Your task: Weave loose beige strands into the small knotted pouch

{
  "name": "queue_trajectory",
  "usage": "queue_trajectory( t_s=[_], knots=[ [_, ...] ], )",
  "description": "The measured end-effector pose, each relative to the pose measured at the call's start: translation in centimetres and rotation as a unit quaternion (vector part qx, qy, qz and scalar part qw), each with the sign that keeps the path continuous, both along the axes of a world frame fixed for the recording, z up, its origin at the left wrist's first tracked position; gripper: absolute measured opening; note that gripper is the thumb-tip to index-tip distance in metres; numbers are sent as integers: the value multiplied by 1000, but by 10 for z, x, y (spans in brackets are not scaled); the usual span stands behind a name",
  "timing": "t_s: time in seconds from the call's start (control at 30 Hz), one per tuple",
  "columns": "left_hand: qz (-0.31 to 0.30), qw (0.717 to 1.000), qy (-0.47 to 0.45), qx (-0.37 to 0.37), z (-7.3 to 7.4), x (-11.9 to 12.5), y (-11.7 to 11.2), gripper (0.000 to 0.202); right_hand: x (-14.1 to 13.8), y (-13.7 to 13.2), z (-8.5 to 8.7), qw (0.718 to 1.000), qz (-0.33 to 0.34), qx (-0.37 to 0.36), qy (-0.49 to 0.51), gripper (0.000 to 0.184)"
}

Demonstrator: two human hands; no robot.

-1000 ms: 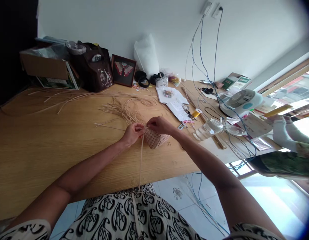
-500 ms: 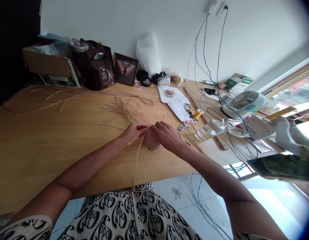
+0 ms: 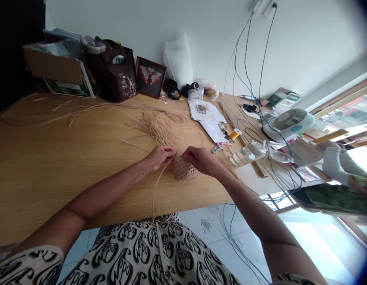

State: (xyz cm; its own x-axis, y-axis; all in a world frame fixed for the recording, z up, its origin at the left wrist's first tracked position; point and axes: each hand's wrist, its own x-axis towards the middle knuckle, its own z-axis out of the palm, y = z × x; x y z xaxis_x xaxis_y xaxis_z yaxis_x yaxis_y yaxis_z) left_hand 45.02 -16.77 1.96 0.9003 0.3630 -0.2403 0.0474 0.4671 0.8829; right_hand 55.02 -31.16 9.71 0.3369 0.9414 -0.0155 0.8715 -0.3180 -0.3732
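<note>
A small woven rattan basket lies on the wooden table near its front edge. My left hand pinches a long pale rattan strand at the basket's upper rim; the strand curves down off the table toward my lap. My right hand is closed on the basket's top right side, fingers curled over the weave. Loose rattan spokes fan out from the basket toward the back of the table.
A cardboard box, dark bag, framed picture and white bag line the wall. Papers, a clear bottle, a fan and hanging cables crowd the right. Another person's white-gloved hand is at far right.
My right hand has slid from the basket's upper rim down onto its right side. The long strand has swung left, bowing outward. My left hand has stayed pinched at the rim.
</note>
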Motion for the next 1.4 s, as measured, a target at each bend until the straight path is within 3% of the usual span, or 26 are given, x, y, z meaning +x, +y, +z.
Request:
queue_trajectory(
  t_s=[0.13, 0.2, 0.3, 0.4, 0.53, 0.67, 0.83, 0.93, 1.13, 1.3, 1.4],
  knots=[
    [20, 1000, 17, 10, -5, 1, 5, 17, -15, -8, -1, 984, 37, 93, -146, 19],
    [24, 999, 19, 11, -5, 0, 5, 17, -30, -8, -5, 965, 91, 120, -213, 20],
    [25, 1000, 6, -1, -4, -2, 4, 17, -52, 0, -20, 943, 179, 87, -268, 18],
    [5, 1000, -10, -25, -4, -3, 3, 20, -60, 11, -36, 930, 192, 65, -306, 15],
    [0, 999, -29, -18, -6, -3, 4, 18, -43, 17, -34, 951, 152, 119, -240, 20],
    [-7, 999, -30, -13, -6, -2, 4, 19, -9, 21, -22, 978, -22, 190, -87, 22],
    [-19, 999, -33, 23, -6, -2, 4, 26, 21, 29, -32, 979, -132, 131, 84, 30],
    [8, 1000, -21, 11, -7, -1, 5, 25, 23, 24, -34, 985, -125, 103, 60, 33],
    [49, 999, -11, -3, -7, 1, 5, 18, 5, 1, -17, 998, -45, 49, -22, 18],
    [64, 998, -18, 22, -7, 1, -1, 18, -6, 2, -14, 997, 7, 44, 65, 13],
    [63, 997, -26, 44, -8, 1, -4, 22, -5, 13, -19, 989, 27, 88, 117, 13]
  ],
)
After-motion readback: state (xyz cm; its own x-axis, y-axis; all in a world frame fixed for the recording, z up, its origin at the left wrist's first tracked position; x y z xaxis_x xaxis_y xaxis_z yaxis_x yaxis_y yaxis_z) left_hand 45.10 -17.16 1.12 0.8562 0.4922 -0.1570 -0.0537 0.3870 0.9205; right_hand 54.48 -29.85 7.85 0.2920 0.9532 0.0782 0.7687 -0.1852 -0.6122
